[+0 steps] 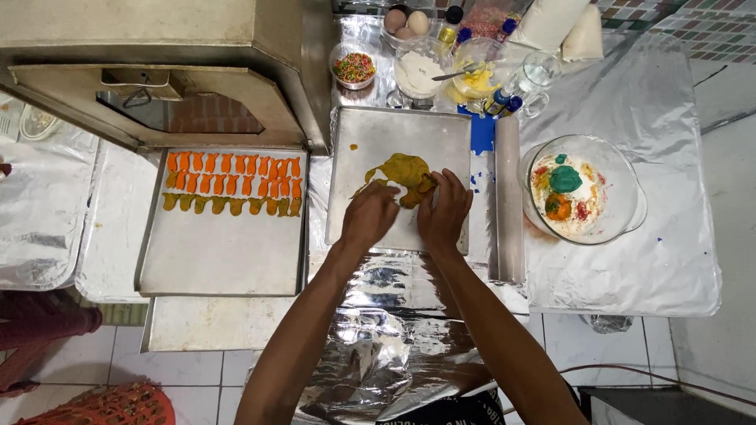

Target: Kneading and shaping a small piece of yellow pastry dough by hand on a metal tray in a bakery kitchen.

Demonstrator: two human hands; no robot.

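A flat patch of mustard-yellow dough [400,170] lies on a bare metal baking sheet [370,126] in the middle. My left hand [368,216] presses on the dough's near-left edge, fingers bent over something small and pale. My right hand [443,211] rests on the dough's near-right edge, fingers down on it. Left of that sheet, a second metal tray [224,256] carries rows of small orange and mustard cut-out pieces [232,183] along its far side.
A glass bowl [626,177] at right holds pale dough with green, orange and red lumps. A foil roll [508,201] lies beside the sheet. Small bowls of sprinkles [353,67], flour [417,71], eggs [405,21] and bottles crowd the back. An oven [173,71] stands at back left.
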